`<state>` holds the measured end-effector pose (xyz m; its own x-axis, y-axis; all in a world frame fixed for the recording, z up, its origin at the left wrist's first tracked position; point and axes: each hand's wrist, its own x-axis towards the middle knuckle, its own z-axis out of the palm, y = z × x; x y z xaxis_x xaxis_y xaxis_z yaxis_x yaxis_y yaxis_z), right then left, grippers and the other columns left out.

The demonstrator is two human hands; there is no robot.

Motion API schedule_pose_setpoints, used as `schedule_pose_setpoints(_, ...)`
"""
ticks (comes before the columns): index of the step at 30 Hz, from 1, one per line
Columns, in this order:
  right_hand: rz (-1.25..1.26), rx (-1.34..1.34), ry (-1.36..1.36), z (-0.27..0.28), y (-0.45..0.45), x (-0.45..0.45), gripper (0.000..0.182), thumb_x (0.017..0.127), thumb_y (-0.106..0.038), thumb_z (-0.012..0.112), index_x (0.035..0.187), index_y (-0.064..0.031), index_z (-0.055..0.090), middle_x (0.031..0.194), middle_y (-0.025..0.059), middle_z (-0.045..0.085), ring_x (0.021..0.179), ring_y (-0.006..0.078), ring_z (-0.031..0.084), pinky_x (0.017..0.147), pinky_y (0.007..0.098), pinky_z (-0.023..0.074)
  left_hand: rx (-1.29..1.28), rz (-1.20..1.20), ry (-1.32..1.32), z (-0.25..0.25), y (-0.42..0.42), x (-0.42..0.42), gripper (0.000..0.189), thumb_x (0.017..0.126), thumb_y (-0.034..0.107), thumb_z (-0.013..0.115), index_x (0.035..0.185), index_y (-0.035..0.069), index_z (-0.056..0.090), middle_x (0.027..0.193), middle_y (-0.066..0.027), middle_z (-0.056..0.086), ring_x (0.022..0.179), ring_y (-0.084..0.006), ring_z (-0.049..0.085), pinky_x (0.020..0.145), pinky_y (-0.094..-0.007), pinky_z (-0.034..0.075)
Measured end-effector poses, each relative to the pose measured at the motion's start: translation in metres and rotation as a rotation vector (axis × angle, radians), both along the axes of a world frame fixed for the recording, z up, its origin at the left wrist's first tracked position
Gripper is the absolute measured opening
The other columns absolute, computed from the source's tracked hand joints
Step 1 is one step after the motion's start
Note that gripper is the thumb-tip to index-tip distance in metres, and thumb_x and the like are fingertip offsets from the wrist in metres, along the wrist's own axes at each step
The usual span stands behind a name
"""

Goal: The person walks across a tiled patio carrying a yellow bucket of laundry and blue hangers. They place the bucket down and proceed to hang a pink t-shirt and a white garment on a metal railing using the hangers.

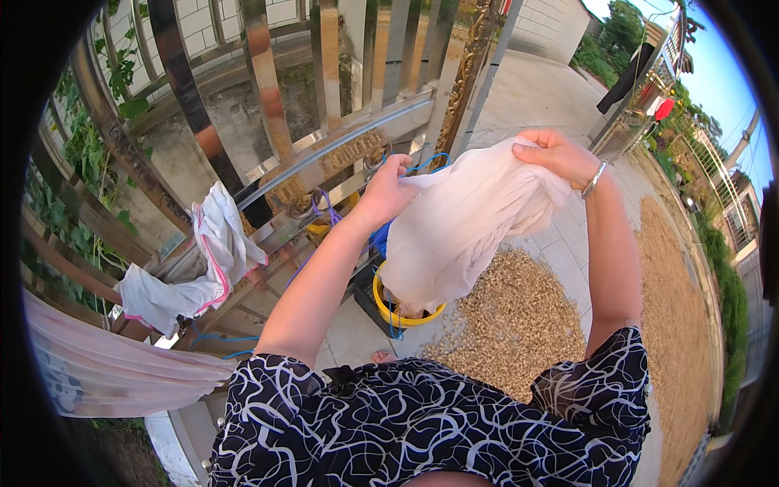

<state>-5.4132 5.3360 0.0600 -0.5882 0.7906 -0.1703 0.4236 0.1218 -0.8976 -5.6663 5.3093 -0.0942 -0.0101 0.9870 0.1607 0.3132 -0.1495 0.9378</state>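
A pale pink cloth [462, 213] hangs spread between my two hands, its lower end at the mouth of a yellow bucket [382, 298]. My left hand [389, 189] pinches one edge of it close to the metal gate. Higher and to the right, my right hand [557, 159], with a silver bracelet at the wrist, grips another edge between thumb and fingers. Over the gate's rail on the left lies a white cloth with pink trim [213, 262]. A sheer pink fabric [134, 371] is draped at the lower left.
A metal gate [341, 140] with upright bars runs along the left. Blue and purple cords are tied to it. A pile of light brown pods or nuts [523, 310] lies on the tiled floor, and a tan layer [675, 341] covers ground at the right. A bare foot shows below.
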Motion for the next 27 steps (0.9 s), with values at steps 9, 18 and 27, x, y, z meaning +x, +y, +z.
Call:
schedule_pose_setpoints(9, -0.13, -0.039, 0.287, -0.007, -0.003, -0.024, 0.03, 0.084, -0.027, 0.056, 0.102, -0.0024, 0.054, 0.087, 0.0041, 0.06, 0.075, 0.0096, 0.057, 0.067, 0.0262, 0.0482, 0.043, -0.268, 0.239, -0.032, -0.049, 0.058, 0.038, 0.073, 0.026, 0.065, 0.1, 0.002, 0.053, 0.091, -0.0135, 0.057, 0.08, -0.0251, 0.054, 0.071, -0.0317, 0.044)
schedule_pose_setpoints(18, 0.167, 0.298, -0.638, -0.027, -0.006, 0.013, 0.062, 0.069, -0.039, 0.068, 0.113, -0.0008, 0.047, 0.104, 0.0116, 0.056, 0.094, 0.0203, 0.054, 0.08, 0.0284, 0.0434, -0.146, 0.064, -0.642, 0.006, -0.015, -0.011, 0.01, 0.084, 0.01, 0.046, 0.092, 0.008, 0.053, 0.08, 0.0003, 0.056, 0.071, -0.008, 0.051, 0.065, -0.022, 0.041)
schedule_pose_setpoints(27, 0.039, 0.229, -0.95, -0.065, 0.0, 0.026, 0.042, 0.066, -0.023, 0.063, 0.101, -0.0003, 0.056, 0.092, 0.0119, 0.062, 0.084, 0.0209, 0.058, 0.078, 0.0305, 0.0445, -0.038, 0.031, -0.672, 0.053, -0.003, -0.018, 0.007, 0.08, 0.01, 0.052, 0.082, 0.004, 0.054, 0.071, -0.0015, 0.056, 0.06, -0.0091, 0.05, 0.058, -0.0224, 0.042)
